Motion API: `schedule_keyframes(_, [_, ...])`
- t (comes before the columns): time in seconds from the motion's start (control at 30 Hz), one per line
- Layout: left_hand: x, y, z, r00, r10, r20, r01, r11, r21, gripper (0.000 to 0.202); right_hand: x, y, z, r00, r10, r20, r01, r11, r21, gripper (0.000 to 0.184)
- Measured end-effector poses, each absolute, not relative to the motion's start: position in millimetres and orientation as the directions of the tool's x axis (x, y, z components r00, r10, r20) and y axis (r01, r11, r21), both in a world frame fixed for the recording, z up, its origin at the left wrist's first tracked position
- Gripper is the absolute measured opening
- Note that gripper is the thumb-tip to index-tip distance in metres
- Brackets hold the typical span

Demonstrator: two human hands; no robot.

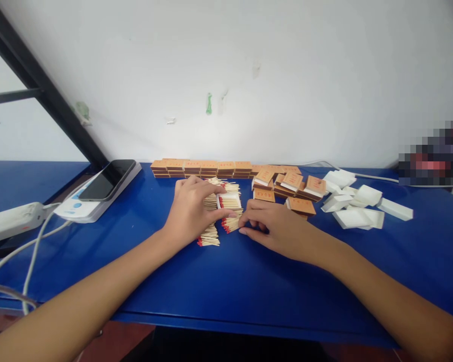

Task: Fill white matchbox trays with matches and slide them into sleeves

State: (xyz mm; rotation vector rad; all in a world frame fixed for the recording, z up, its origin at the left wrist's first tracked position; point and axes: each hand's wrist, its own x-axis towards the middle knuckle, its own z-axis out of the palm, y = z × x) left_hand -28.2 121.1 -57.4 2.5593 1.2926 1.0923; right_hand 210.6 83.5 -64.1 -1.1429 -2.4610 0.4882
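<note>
My left hand [192, 207] is closed around a small white matchbox tray [232, 195], its thumb on the near side and a finger on the far side. Matches [229, 202] with red heads lie in the tray. More loose matches [209, 236] are heaped on the blue table under and around this hand. My right hand [274, 223] rests just right of the tray, fingers curled in. Its fingertips touch the right ends of a bunch of matches [232, 224]; whether anything is pinched between them is hidden.
Orange matchboxes [202, 167] stand in stacked rows along the wall. Several half-open matchboxes [292, 181] are piled behind my right hand, with white empty trays [357, 217] further right. A phone [107, 180] lies on a white box at left, near a power strip [15, 221] and cables.
</note>
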Motion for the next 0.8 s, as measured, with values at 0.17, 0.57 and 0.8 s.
schedule_keyframes(0.17, [-28.5, 121.3, -57.4, 0.397, 0.726, 0.561, 0.672, -0.647, 0.361, 0.038, 210.0, 83.9, -62.7, -0.588, 0.789, 0.180, 0.655, 0.595, -0.466, 0.007])
schedule_keyframes(0.57, [-28.6, 122.6, -59.6, 0.399, 0.723, 0.564, 0.674, -0.648, 0.354, 0.039, 210.5, 83.9, -61.3, -0.609, 0.785, 0.115, 0.665, 0.584, -0.466, 0.014])
schedule_keyframes(0.8, [-29.2, 123.1, -59.9, 0.407, 0.725, 0.555, 0.673, -0.649, 0.354, 0.038, 215.1, 87.9, -64.0, -0.627, 0.772, 0.103, 0.664, 0.599, -0.447, 0.013])
